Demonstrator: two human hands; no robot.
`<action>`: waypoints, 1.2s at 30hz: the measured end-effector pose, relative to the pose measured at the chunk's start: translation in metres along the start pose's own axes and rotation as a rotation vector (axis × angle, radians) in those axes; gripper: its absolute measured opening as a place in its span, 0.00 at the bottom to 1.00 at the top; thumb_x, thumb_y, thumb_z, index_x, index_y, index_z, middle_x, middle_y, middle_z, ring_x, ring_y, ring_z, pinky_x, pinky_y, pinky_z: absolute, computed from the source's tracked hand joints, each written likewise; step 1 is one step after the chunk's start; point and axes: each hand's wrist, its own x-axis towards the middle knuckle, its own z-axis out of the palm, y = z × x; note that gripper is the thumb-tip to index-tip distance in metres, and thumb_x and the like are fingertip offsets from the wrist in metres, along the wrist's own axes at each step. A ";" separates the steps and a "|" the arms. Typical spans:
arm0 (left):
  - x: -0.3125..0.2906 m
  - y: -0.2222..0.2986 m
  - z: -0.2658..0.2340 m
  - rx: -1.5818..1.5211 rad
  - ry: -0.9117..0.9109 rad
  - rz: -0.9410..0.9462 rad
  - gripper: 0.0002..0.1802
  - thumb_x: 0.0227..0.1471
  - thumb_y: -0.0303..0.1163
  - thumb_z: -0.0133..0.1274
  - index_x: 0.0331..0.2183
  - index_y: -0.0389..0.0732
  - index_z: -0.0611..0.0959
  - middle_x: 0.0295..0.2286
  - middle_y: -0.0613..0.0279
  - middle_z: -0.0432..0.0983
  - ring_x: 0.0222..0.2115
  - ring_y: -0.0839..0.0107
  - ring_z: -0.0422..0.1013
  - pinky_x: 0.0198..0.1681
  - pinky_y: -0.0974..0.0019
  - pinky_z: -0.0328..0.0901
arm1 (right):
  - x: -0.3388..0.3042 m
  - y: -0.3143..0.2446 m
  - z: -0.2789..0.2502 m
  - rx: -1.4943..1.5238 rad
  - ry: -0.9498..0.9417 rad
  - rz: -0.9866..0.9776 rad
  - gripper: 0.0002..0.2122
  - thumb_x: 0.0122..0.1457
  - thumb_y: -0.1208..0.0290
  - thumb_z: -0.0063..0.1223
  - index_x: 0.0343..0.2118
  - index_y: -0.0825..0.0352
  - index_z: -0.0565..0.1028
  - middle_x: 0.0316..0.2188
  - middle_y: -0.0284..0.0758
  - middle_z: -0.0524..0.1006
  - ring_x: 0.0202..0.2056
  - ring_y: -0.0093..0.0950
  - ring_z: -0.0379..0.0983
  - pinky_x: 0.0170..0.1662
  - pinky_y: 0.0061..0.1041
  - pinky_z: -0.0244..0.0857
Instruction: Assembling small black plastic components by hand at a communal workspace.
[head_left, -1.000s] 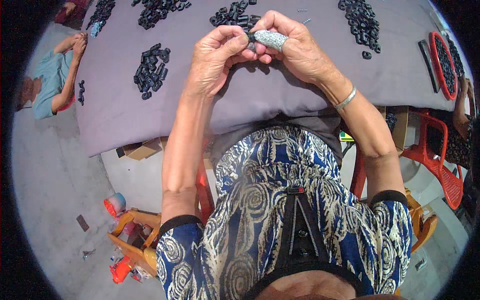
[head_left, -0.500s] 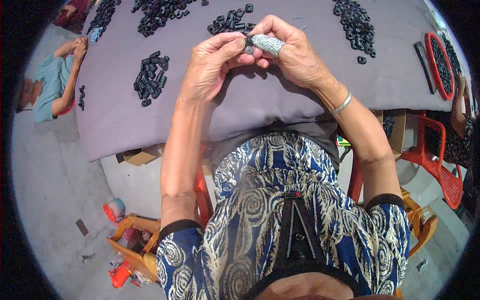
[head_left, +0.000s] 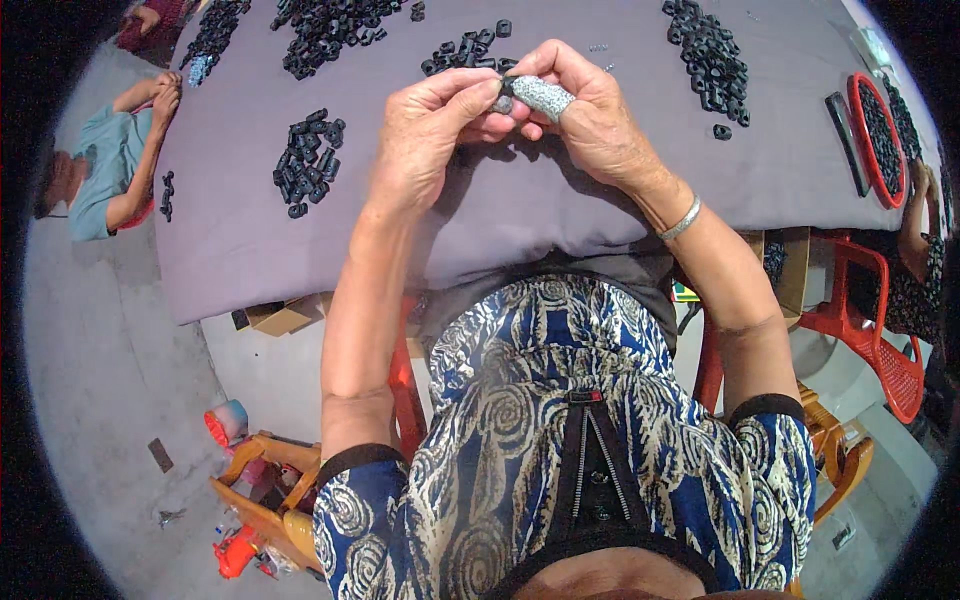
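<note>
While the left hand (head_left: 425, 135) pinches a small black part (head_left: 507, 84) between thumb and fingers, the right hand (head_left: 605, 125), its thumb in a speckled sleeve (head_left: 542, 97), grips it from the other side. Both hold it over the table (head_left: 240, 220), near 1 pile of black pieces (head_left: 470, 48), with a red basket (head_left: 891, 200) well to the right.

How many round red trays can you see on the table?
1: the red tray, holding black parts, near the right edge of the table. Any lying outside the picture would be hidden.
</note>
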 end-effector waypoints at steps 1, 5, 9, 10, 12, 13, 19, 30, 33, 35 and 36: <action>-0.002 -0.001 0.002 -0.004 0.013 0.017 0.12 0.53 0.29 0.55 0.39 0.35 0.80 0.29 0.60 0.79 0.25 0.76 0.75 0.31 0.73 0.71 | -0.001 -0.001 0.001 -0.001 0.012 -0.006 0.08 0.58 0.81 0.38 0.38 0.66 0.70 0.27 0.28 0.74 0.28 0.14 0.69 0.30 0.13 0.66; -0.004 -0.002 0.003 -0.020 0.033 0.048 0.12 0.53 0.29 0.55 0.40 0.34 0.80 0.29 0.60 0.79 0.25 0.76 0.75 0.31 0.74 0.71 | -0.001 0.001 0.003 -0.047 0.036 -0.037 0.08 0.59 0.80 0.40 0.39 0.66 0.70 0.27 0.27 0.74 0.27 0.14 0.68 0.30 0.14 0.66; -0.005 0.000 0.004 -0.032 0.040 0.046 0.12 0.53 0.28 0.55 0.40 0.34 0.80 0.29 0.60 0.79 0.26 0.76 0.75 0.31 0.74 0.71 | -0.001 0.002 0.003 -0.044 0.026 -0.059 0.06 0.60 0.75 0.46 0.39 0.66 0.70 0.26 0.26 0.74 0.26 0.13 0.67 0.29 0.14 0.64; -0.006 0.001 0.005 -0.011 0.045 0.073 0.11 0.53 0.28 0.55 0.39 0.34 0.80 0.29 0.60 0.79 0.26 0.77 0.75 0.31 0.75 0.71 | -0.001 0.003 0.003 -0.039 0.035 -0.085 0.06 0.60 0.73 0.49 0.39 0.66 0.70 0.26 0.26 0.74 0.26 0.13 0.67 0.29 0.14 0.64; -0.007 0.000 0.006 0.009 0.050 0.102 0.10 0.53 0.28 0.54 0.38 0.34 0.81 0.28 0.59 0.80 0.26 0.77 0.75 0.31 0.76 0.70 | 0.000 0.005 0.001 -0.044 0.025 -0.098 0.07 0.60 0.72 0.50 0.39 0.66 0.70 0.26 0.27 0.74 0.26 0.13 0.67 0.29 0.13 0.63; -0.007 0.000 0.007 0.020 0.046 0.131 0.10 0.54 0.28 0.54 0.38 0.34 0.81 0.28 0.59 0.80 0.26 0.78 0.75 0.31 0.76 0.70 | 0.000 0.005 0.000 -0.048 0.015 -0.108 0.07 0.60 0.71 0.51 0.39 0.66 0.70 0.27 0.27 0.75 0.25 0.13 0.67 0.29 0.13 0.63; -0.004 -0.004 0.009 -0.008 0.060 0.147 0.10 0.52 0.28 0.56 0.38 0.35 0.81 0.28 0.61 0.79 0.25 0.79 0.74 0.30 0.76 0.70 | -0.002 -0.002 0.001 -0.092 0.132 -0.077 0.07 0.58 0.71 0.53 0.38 0.68 0.75 0.29 0.27 0.77 0.26 0.12 0.67 0.29 0.13 0.64; 0.000 -0.014 0.019 -0.272 0.089 0.088 0.08 0.53 0.28 0.55 0.37 0.40 0.79 0.29 0.70 0.73 0.28 0.81 0.69 0.33 0.76 0.69 | -0.007 -0.027 0.016 -0.270 0.212 -0.007 0.07 0.56 0.77 0.53 0.38 0.70 0.75 0.31 0.30 0.77 0.32 0.16 0.71 0.36 0.17 0.68; 0.001 -0.022 0.019 -0.222 0.053 0.170 0.07 0.54 0.30 0.55 0.36 0.41 0.79 0.29 0.71 0.73 0.30 0.82 0.69 0.34 0.76 0.68 | -0.009 -0.022 0.011 -0.618 0.166 -0.303 0.08 0.54 0.78 0.54 0.38 0.70 0.75 0.32 0.32 0.77 0.36 0.20 0.73 0.41 0.20 0.68; 0.001 -0.023 0.018 -0.342 -0.016 0.113 0.07 0.54 0.31 0.55 0.36 0.41 0.79 0.29 0.71 0.73 0.30 0.82 0.69 0.35 0.76 0.68 | -0.008 -0.010 0.003 -0.474 0.186 -0.265 0.07 0.52 0.80 0.55 0.35 0.70 0.75 0.31 0.33 0.76 0.34 0.21 0.73 0.38 0.20 0.68; -0.002 -0.021 0.017 -0.367 -0.015 0.086 0.08 0.54 0.32 0.54 0.36 0.40 0.79 0.29 0.71 0.73 0.30 0.82 0.69 0.35 0.76 0.68 | -0.008 -0.010 0.004 -0.472 0.172 -0.288 0.07 0.52 0.80 0.55 0.35 0.70 0.75 0.31 0.33 0.76 0.34 0.21 0.73 0.38 0.20 0.68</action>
